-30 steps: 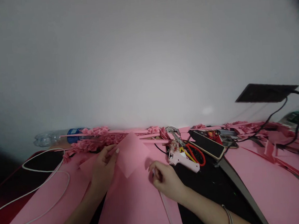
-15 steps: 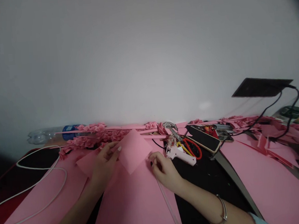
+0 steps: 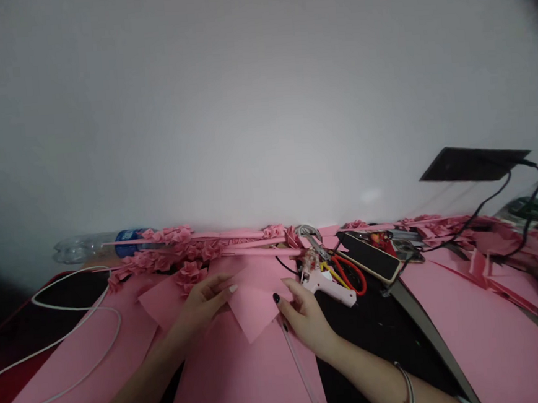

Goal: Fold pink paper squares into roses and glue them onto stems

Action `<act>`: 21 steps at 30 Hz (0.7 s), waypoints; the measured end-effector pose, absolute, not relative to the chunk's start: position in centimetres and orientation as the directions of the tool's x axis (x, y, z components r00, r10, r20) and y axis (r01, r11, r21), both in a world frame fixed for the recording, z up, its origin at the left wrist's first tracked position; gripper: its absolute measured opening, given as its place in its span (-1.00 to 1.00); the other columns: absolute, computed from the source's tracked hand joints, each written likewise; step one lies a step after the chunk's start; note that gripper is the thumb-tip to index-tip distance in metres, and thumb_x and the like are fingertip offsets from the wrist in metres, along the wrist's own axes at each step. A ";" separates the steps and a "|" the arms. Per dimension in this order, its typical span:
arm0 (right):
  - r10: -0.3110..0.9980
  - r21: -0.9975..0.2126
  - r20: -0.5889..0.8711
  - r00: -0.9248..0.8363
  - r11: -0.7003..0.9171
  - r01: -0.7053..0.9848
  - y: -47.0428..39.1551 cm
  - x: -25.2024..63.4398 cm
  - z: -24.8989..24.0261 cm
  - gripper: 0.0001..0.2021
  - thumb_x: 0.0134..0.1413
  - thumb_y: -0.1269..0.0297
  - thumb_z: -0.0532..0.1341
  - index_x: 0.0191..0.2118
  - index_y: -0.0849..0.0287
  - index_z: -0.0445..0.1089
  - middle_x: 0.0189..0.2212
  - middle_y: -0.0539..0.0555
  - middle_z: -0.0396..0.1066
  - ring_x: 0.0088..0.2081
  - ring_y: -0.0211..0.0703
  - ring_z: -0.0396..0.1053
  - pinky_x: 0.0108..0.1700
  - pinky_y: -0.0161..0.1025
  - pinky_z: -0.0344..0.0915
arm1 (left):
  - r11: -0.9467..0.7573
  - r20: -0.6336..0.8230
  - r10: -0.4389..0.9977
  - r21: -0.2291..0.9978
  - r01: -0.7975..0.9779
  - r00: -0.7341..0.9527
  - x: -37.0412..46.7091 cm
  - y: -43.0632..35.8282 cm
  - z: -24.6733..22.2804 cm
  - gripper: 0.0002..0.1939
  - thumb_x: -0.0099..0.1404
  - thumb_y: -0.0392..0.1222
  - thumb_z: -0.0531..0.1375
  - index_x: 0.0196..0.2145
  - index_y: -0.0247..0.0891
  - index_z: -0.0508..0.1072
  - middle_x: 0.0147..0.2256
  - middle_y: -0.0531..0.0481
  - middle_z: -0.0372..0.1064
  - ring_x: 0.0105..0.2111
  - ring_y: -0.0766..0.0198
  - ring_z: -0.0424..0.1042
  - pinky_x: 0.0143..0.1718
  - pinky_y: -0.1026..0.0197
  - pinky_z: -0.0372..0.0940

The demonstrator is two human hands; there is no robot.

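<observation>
since the earlier frame the pink paper piece [image 3: 254,308] has come down from its raised, near-upright pose and now lies lower and flatter between the two hands, its point aimed toward the person; both hands have closed in on it

left hand [image 3: 202,303]: fingers extended and nearly flat, fingertips resting on the left edge of the pink paper piece, pressing rather than gripping; no closed grasp is visible

right hand [image 3: 306,313]: loosely curled, thumb and forefinger meeting at the right edge of the pink paper piece, holding that edge in a light pinch; dark nail polish visible, a bracelet [image 3: 407,386] on the wrist

position of the piece: directly between the hands, touching both, lying on top of a large pink sheet [image 3: 246,383] that runs from under the hands back toward the person

items beyond the right hand: a pink glue gun [image 3: 329,284] just past the knuckles, then red-handled scissors [image 3: 349,273] touching it, then a phone [image 3: 371,258] tilted against other clutter; a black cable [image 3: 493,208] further right runs up to a dark flat device [image 3: 475,163]

items beyond the left hand: a row of pink paper flowers [image 3: 175,258] on long pink sticks, just past the fingertips; a clear plastic bottle [image 3: 100,246] lying on its side well beyond them, by the wall; a white cable [image 3: 72,310] looped well to the left of the left forearm

further pink sheets and offcuts [image 3: 493,326] lie well apart to the right of the right forearm
</observation>
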State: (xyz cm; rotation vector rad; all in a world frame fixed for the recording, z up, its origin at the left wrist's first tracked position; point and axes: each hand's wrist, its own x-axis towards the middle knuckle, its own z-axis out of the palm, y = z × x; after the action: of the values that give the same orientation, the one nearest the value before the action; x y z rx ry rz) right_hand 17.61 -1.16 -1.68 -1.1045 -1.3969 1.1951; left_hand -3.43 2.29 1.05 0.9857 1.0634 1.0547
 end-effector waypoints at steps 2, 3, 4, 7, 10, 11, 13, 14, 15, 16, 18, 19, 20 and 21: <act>0.981 -0.995 0.097 -0.166 0.098 -0.001 -1.2 17.6 -1.7 -0.73 0.14 0.23 0.15 -0.06 0.20 0.36 -0.67 -0.16 0.12 -0.69 -0.37 0.07 -0.63 -0.40 0.05 | 0.245 -0.220 0.968 0.934 -0.260 0.122 -3.4 2.3 1.2 -0.74 -0.07 -0.19 0.42 -0.38 -0.20 0.51 -0.47 0.08 0.43 -0.48 0.32 0.38 -0.50 0.35 0.33; 0.979 -0.995 0.101 -0.177 0.097 -0.029 -1.2 17.6 -1.7 -0.73 0.12 0.26 0.16 -0.07 0.20 0.38 -0.66 -0.15 0.16 -0.69 -0.37 0.10 -0.62 -0.39 0.08 | 0.257 -0.231 0.965 0.920 -0.297 0.120 -3.5 2.3 1.4 -0.75 -0.08 -0.22 0.42 -0.39 -0.21 0.51 -0.45 0.07 0.45 -0.47 0.32 0.38 -0.49 0.35 0.33; 0.977 -0.994 0.107 -0.185 0.098 -0.057 -1.2 17.6 -1.6 -0.74 0.08 0.30 0.16 -0.09 0.20 0.42 -0.64 -0.13 0.20 -0.69 -0.38 0.12 -0.60 -0.38 0.11 | 0.266 -0.236 0.963 0.907 -0.326 0.132 -3.5 2.3 1.5 -0.78 -0.07 -0.24 0.41 -0.41 -0.21 0.51 -0.41 0.05 0.47 -0.45 0.31 0.38 -0.48 0.34 0.33; 0.972 -0.987 0.095 -0.217 0.063 -0.150 -1.0 17.6 -1.3 -0.69 -0.05 0.43 0.15 -0.16 0.16 0.52 -0.64 -0.11 0.28 -0.69 -0.40 0.15 -0.59 -0.39 0.14 | 0.289 -0.230 0.953 0.884 -0.368 0.194 -3.7 2.3 1.9 -0.91 -0.02 -0.28 0.35 -0.49 -0.23 0.51 -0.25 0.00 0.52 -0.39 0.25 0.40 -0.43 0.29 0.33; 0.968 -0.971 0.053 -0.245 -0.008 -0.241 -0.8 17.8 -1.3 -0.64 -0.17 0.50 0.12 -0.25 0.15 0.57 -0.67 -0.07 0.36 -0.69 -0.39 0.20 -0.61 -0.43 0.10 | 0.302 -0.224 0.945 0.880 -0.367 0.240 -3.9 2.2 1.8 -0.98 0.00 -0.31 0.27 -0.54 -0.24 0.50 -0.19 -0.02 0.53 -0.39 0.23 0.40 -0.41 0.27 0.32; 0.970 -0.963 0.045 -0.241 -0.023 -0.269 -0.7 17.9 -1.3 -0.64 -0.19 0.51 0.12 -0.28 0.15 0.58 -0.66 -0.06 0.38 -0.69 -0.39 0.21 -0.61 -0.44 0.11 | 0.300 -0.216 0.944 0.879 -0.371 0.251 -3.9 2.1 1.7 -0.97 0.01 -0.31 0.24 -0.54 -0.25 0.50 -0.19 -0.04 0.53 -0.37 0.20 0.41 -0.39 0.25 0.32; 0.972 -0.946 0.041 -0.230 -0.036 -0.322 -0.6 18.0 -1.3 -0.67 -0.20 0.50 0.12 -0.33 0.17 0.59 -0.66 -0.05 0.39 -0.70 -0.39 0.21 -0.59 -0.42 0.16 | 0.301 -0.210 0.942 0.871 -0.387 0.260 -3.8 2.0 1.6 -0.93 0.04 -0.26 0.21 -0.54 -0.26 0.50 -0.20 -0.08 0.54 -0.29 0.11 0.42 -0.36 0.22 0.32; 0.973 -0.937 0.042 -0.225 -0.040 -0.348 -0.6 18.1 -1.3 -0.68 -0.19 0.48 0.11 -0.35 0.18 0.60 -0.67 -0.04 0.39 -0.70 -0.39 0.22 -0.58 -0.41 0.20 | 0.302 -0.208 0.942 0.867 -0.397 0.262 -3.7 2.0 1.5 -0.90 0.07 -0.23 0.20 -0.55 -0.27 0.49 -0.21 -0.09 0.54 -0.25 0.07 0.43 -0.33 0.20 0.32; 0.971 -0.927 0.045 -0.233 -0.046 -0.373 -0.6 18.2 -1.3 -0.68 -0.18 0.45 0.10 -0.35 0.21 0.60 -0.68 -0.04 0.37 -0.70 -0.37 0.23 -0.56 -0.39 0.23 | 0.304 -0.207 0.941 0.862 -0.405 0.267 -3.7 1.9 1.4 -0.86 0.10 -0.19 0.19 -0.54 -0.26 0.49 -0.21 -0.09 0.54 -0.22 0.03 0.43 -0.30 0.18 0.31; 0.970 -0.915 0.052 -0.236 -0.048 -0.400 -0.6 18.2 -1.3 -0.69 -0.18 0.43 0.11 -0.36 0.23 0.59 -0.67 -0.03 0.37 -0.69 -0.35 0.24 -0.56 -0.38 0.24 | 0.306 -0.206 0.940 0.862 -0.404 0.273 -3.6 1.9 1.3 -0.82 0.13 -0.15 0.19 -0.54 -0.26 0.49 -0.21 -0.09 0.53 -0.21 0.01 0.43 -0.28 0.16 0.30; 0.971 -0.898 0.060 -0.231 -0.048 -0.436 -0.5 18.3 -1.4 -0.74 -0.13 0.35 0.13 -0.38 0.25 0.58 -0.60 0.01 0.40 -0.68 -0.33 0.26 -0.58 -0.36 0.24 | 0.311 -0.209 0.933 0.877 -0.365 0.293 -3.6 1.8 1.1 -0.77 0.20 -0.09 0.18 -0.49 -0.26 0.51 -0.20 -0.08 0.52 -0.18 0.00 0.42 -0.26 0.17 0.28; 0.975 -0.896 0.057 -0.214 -0.045 -0.441 -0.5 18.3 -1.4 -0.77 -0.08 0.29 0.15 -0.41 0.24 0.56 -0.58 0.01 0.40 -0.67 -0.33 0.26 -0.59 -0.36 0.23 | 0.304 -0.208 0.933 0.893 -0.333 0.292 -3.6 1.8 1.0 -0.77 0.21 -0.07 0.19 -0.46 -0.26 0.52 -0.20 -0.07 0.52 -0.17 0.02 0.42 -0.26 0.19 0.27; 0.980 -0.898 0.051 -0.194 -0.040 -0.439 -0.5 18.2 -1.3 -0.78 -0.04 0.25 0.18 -0.44 0.23 0.54 -0.57 0.01 0.40 -0.65 -0.33 0.27 -0.58 -0.37 0.23 | 0.298 -0.212 0.934 0.907 -0.297 0.289 -3.6 1.8 1.0 -0.80 0.20 -0.08 0.21 -0.44 -0.26 0.53 -0.23 -0.07 0.51 -0.18 0.05 0.41 -0.27 0.22 0.25; 0.984 -0.905 0.043 -0.170 -0.034 -0.424 -0.4 18.2 -1.3 -0.79 0.00 0.22 0.22 -0.47 0.23 0.52 -0.58 0.00 0.39 -0.63 -0.34 0.27 -0.55 -0.38 0.23 | 0.299 -0.220 0.931 0.917 -0.264 0.290 -3.6 1.8 0.9 -0.83 0.17 -0.10 0.25 -0.42 -0.26 0.53 -0.28 -0.05 0.50 -0.22 0.10 0.41 -0.30 0.26 0.24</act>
State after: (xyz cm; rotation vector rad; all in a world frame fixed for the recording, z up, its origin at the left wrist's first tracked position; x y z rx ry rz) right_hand 18.19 -0.44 -1.31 -0.7845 -0.9980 1.5091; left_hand -3.56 1.75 0.93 0.9059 0.9184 0.9632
